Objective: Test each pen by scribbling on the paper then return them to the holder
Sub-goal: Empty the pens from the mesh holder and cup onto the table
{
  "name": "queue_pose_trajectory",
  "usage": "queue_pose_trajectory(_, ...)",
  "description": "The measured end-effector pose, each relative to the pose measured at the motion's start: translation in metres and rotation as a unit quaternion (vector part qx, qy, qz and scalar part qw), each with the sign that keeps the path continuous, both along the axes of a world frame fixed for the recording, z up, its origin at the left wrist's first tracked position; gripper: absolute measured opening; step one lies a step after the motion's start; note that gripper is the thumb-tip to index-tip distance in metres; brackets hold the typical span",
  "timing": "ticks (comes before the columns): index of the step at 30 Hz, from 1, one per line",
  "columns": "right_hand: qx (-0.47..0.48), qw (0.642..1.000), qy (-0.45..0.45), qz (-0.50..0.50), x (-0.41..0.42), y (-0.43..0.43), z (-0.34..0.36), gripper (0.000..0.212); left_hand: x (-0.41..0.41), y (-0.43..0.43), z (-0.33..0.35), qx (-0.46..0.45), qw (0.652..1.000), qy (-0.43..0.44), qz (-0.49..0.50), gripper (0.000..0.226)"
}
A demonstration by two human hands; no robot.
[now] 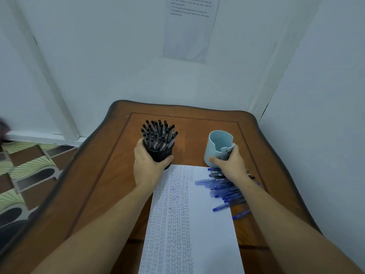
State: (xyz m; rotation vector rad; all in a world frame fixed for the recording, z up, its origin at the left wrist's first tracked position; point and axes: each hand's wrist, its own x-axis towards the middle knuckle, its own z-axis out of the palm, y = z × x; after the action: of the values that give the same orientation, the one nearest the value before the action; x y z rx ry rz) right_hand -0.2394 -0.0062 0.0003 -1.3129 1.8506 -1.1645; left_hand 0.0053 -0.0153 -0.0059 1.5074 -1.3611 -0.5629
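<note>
My left hand [148,165] wraps around a black mesh holder [161,155] packed with several black-capped pens [158,134]. My right hand [230,163] grips a light blue cup holder [217,144] that looks empty inside and stands upright. A white sheet of paper [207,224] lies between my forearms, its left half covered in rows of small blue scribbles. A loose pile of several blue pens [223,189] lies on the paper's right edge and the table, partly hidden under my right wrist.
Everything rests on a small brown wooden table [197,125] with a curved raised rim, pushed into a white wall corner. A printed notice [189,28] hangs on the wall. Patterned floor tiles [29,171] show at the left.
</note>
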Motion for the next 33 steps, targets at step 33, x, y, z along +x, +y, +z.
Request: queue_pose_trajectory(33,0.009,1.0,-0.008,0.013,0.008,0.009,0.007,0.077,0.199,0.0,0.03,-0.2,0.794,-0.569,-0.074,0.078)
